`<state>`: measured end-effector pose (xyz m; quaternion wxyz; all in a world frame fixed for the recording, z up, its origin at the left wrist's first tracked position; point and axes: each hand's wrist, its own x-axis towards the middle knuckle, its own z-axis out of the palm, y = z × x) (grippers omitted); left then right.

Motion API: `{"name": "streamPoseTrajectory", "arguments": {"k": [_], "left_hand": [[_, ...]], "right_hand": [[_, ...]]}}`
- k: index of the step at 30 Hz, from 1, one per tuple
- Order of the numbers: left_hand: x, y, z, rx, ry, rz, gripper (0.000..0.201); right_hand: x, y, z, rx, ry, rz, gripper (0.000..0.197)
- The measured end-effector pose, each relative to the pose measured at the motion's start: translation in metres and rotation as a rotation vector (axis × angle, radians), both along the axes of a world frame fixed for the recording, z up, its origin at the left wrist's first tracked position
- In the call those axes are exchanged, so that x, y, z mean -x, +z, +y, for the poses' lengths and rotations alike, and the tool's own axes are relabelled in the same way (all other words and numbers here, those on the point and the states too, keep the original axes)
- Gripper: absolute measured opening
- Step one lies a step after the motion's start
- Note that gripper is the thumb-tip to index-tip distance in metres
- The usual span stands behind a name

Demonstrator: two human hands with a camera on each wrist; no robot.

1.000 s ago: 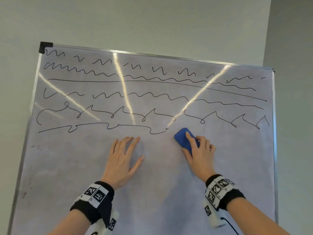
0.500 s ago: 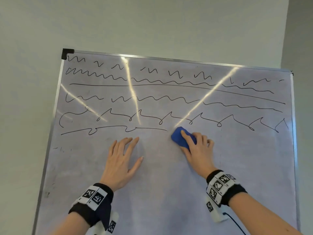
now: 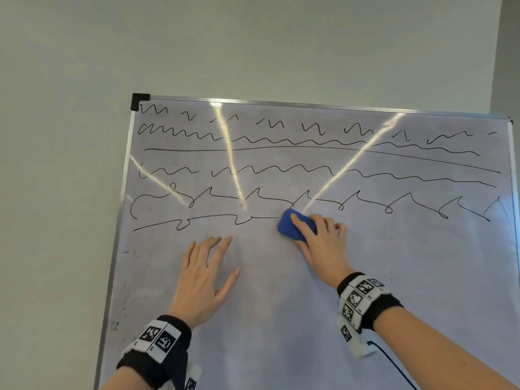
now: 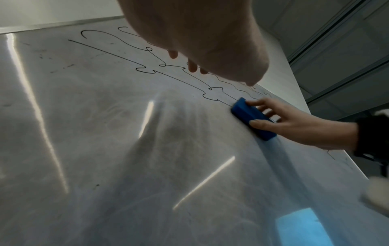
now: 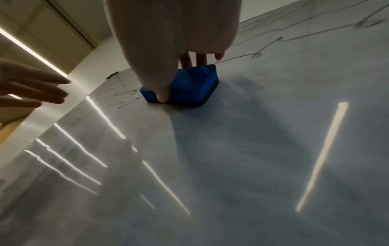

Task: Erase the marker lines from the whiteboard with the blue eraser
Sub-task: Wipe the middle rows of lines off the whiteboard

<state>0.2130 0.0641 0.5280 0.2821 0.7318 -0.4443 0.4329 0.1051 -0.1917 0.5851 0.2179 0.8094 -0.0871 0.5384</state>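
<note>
The whiteboard [image 3: 422, 277] carries several rows of black wavy marker lines [image 3: 281, 170] across its upper half; its lower half is wiped. My right hand [image 3: 320, 243] grips the blue eraser [image 3: 292, 225] and presses it flat on the board at the right end of the lowest line [image 3: 208, 219]. Thumb and fingers pinch the eraser's [image 5: 185, 88] sides in the right wrist view. My left hand [image 3: 205, 271] lies flat on the board with straight fingers, just below that line and left of the eraser [image 4: 250, 116].
A metal frame [image 3: 118, 237] with a black corner cap [image 3: 139, 100] edges the board. Pale wall surrounds it above and to the left. Bright light streaks reflect on the board [image 3: 230, 153]. A black cable [image 3: 394, 364] hangs from my right wristband.
My right hand has slid the eraser leftward along the lowest line, and that line's right end is now wiped away. The head view has shifted left. My left hand stays flat.
</note>
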Motion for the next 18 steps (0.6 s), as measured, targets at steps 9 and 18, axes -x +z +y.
{"name": "streamPoseTrajectory", "arguments": {"k": [9, 18], "left_hand": [[0.006, -0.005, 0.000, -0.015, 0.041, 0.022, 0.061], [0.012, -0.003, -0.004, 0.029, 0.103, 0.016, 0.060]], "right_hand": [[-0.020, -0.019, 0.021, 0.192, 0.154, 0.178, 0.071], [-0.046, 0.010, 0.054, 0.114, 0.151, 0.193, 0.063]]}}
